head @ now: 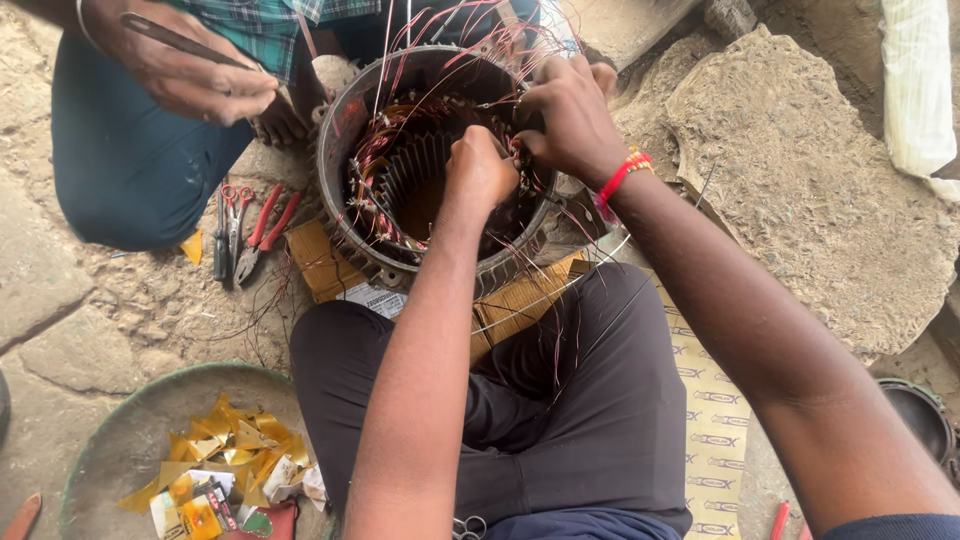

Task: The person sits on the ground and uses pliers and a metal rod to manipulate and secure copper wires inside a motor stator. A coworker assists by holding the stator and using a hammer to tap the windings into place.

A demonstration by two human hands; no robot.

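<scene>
From the head camera, the ground is bare packed earth with flat, cracked stone slabs [800, 190], dusty and uneven; no walls show. A round metal motor stator [345, 130] stands on folded cardboard [320, 262] on the ground, just ahead of the person's knees, with thin red copper wires [400, 50] spilling up from its slotted core.

The left hand [480, 168] is inside the bore, fingers curled shut into a fist around wire strands. The right hand [570, 115], with a red thread band at the wrist, rests on the far rim, fingertips pinched together on wires.

Across the stator, another person's hand [190, 75] grips a slim metal tool [180, 40]. Red-handled pliers [262, 235] and small scissors [230, 220] lie on the dirt to the left. A shallow round pan [110, 430] nearby holds yellow paper scraps [230, 450].
</scene>
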